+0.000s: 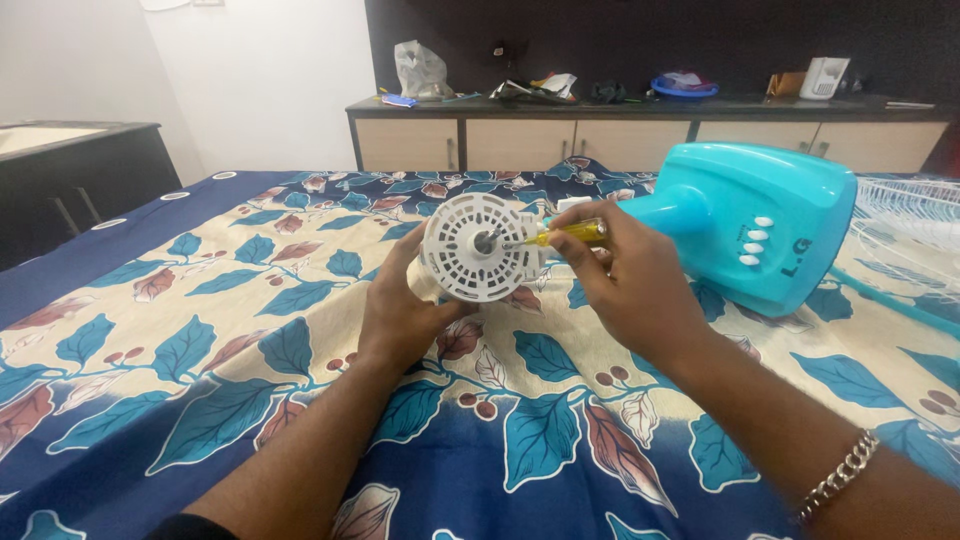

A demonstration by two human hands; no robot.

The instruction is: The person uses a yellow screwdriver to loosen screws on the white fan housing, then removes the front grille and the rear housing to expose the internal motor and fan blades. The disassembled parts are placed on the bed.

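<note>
My left hand is wrapped around the back of the round white slotted plastic fan motor cover, holding it upright above the bed, fingers curled on its lower left rim. My right hand is closed around the yellow-handled screwdriver, whose tip touches the cover's centre hub. Just beyond my right hand lies the turquoise plastic fan body with white buttons, resting on the blue leaf-patterned bedsheet. A white wire fan grille lies at the right edge.
</note>
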